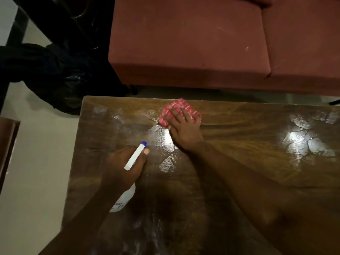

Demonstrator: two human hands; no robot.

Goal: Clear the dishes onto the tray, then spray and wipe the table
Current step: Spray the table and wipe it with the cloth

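A dark wooden table (239, 172) fills the lower view, streaked with wet, shiny smears. My right hand (184, 131) presses flat on a red-and-white checked cloth (174, 109) near the table's far edge. My left hand (125, 168) grips a white spray bottle (135, 156) with a blue nozzle tip, held over the left part of the table, nozzle pointing toward the far side. The bottle's body shows below my wrist. No dishes or tray are in view.
A reddish-brown sofa (202, 43) stands just beyond the table's far edge. Dark cloth or a bag (55, 74) lies on the pale floor at the far left. A brown furniture edge (7, 144) shows at the left border.
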